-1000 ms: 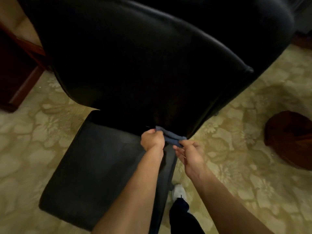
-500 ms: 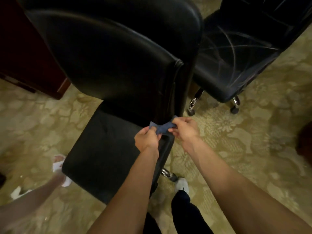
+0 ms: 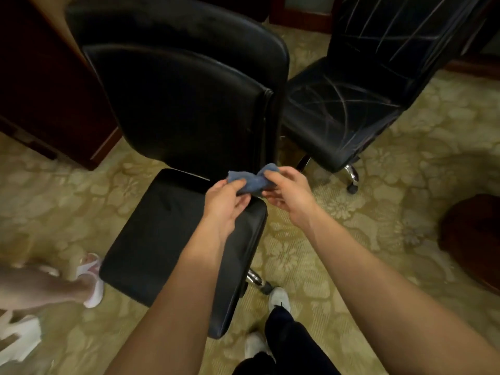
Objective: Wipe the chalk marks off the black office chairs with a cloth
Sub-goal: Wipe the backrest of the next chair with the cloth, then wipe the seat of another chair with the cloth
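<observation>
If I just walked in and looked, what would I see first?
Probably the black chair at the upper right, scribbled all over with pale chalk lines. Next, in the middle, the left hand and the right hand both hold a small blue cloth above the seat of the nearer black chair, which shows no chalk.

cloth (image 3: 253,182) blue | chairs (image 3: 184,104) black | carpet (image 3: 378,212) beige floral
</observation>
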`<state>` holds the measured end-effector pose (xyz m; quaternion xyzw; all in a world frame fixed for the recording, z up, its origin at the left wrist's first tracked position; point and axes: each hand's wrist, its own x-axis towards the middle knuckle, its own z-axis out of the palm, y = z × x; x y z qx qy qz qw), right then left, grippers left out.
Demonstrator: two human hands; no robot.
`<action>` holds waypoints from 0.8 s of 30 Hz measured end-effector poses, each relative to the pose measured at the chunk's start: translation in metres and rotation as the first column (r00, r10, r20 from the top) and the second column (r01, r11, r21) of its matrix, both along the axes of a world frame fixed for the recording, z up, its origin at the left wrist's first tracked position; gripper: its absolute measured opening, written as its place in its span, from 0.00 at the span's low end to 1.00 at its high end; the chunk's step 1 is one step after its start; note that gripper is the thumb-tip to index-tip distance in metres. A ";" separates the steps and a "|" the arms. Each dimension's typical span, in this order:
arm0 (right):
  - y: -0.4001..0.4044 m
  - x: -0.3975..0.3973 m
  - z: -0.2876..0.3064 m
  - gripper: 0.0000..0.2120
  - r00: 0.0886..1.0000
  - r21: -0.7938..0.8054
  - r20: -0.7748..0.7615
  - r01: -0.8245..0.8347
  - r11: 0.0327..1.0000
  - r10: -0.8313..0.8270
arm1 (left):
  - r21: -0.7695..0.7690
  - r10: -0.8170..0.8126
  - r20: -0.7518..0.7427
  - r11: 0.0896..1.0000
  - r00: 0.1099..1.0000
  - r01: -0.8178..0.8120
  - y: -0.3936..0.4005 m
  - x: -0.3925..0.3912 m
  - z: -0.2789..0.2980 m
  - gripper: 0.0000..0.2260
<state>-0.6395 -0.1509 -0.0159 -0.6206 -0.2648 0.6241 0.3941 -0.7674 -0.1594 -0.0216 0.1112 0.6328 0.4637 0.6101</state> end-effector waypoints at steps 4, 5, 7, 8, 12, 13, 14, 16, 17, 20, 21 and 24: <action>-0.043 0.014 0.017 0.06 1.000 0.036 0.012 0.008 0.999 -0.009 | 0.001 -0.073 0.081 0.997 0.994 0.073 -0.032 0.010 0.010 0.05; -0.053 0.019 0.022 0.06 1.000 0.050 0.021 0.014 0.999 -0.015 | 0.031 -0.073 0.070 0.997 0.995 0.071 -0.039 0.013 0.010 0.06; -0.071 0.029 0.033 0.07 0.998 0.090 0.049 0.038 0.995 -0.042 | 0.102 -0.109 0.048 0.989 0.993 0.104 -0.053 0.021 0.015 0.07; -0.078 0.032 0.036 0.06 0.997 0.107 0.057 0.050 0.993 -0.056 | 0.123 -0.134 0.046 0.984 0.990 0.128 -0.059 0.024 0.015 0.06; -0.092 0.043 0.037 0.05 0.992 0.141 0.073 0.095 0.986 -0.106 | 0.131 -0.171 0.053 0.978 0.984 0.163 -0.072 0.035 0.020 0.06; -0.092 0.046 0.036 0.05 0.991 0.149 0.081 0.095 0.984 -0.108 | 0.133 -0.166 0.048 0.978 0.985 0.159 -0.072 0.038 0.022 0.06; -0.091 0.050 0.035 0.04 0.990 0.159 0.087 0.097 0.982 -0.112 | 0.139 -0.160 0.037 0.978 0.986 0.153 -0.071 0.042 0.023 0.06; -0.085 0.059 0.034 0.05 0.988 0.204 0.102 0.095 0.974 -0.118 | 0.145 -0.176 -0.021 0.973 0.984 0.177 -0.066 0.053 0.023 0.05; -0.082 0.064 0.034 0.05 0.986 0.244 0.106 0.097 0.965 -0.126 | 0.143 -0.205 -0.051 0.967 0.978 0.210 -0.063 0.059 0.024 0.06; -0.069 0.085 0.037 0.07 0.980 0.365 0.110 0.113 0.924 -0.163 | 0.121 -0.274 -0.042 0.953 0.961 0.277 -0.050 0.085 0.030 0.05; -0.064 0.095 0.039 0.07 0.979 0.384 0.105 0.121 0.916 -0.173 | 0.125 -0.278 -0.014 0.953 0.961 0.277 -0.045 0.096 0.032 0.05; -0.040 0.134 0.043 0.06 0.978 0.392 0.097 0.133 0.910 -0.185 | 0.158 -0.249 -0.075 0.953 0.966 0.258 -0.023 0.134 0.039 0.07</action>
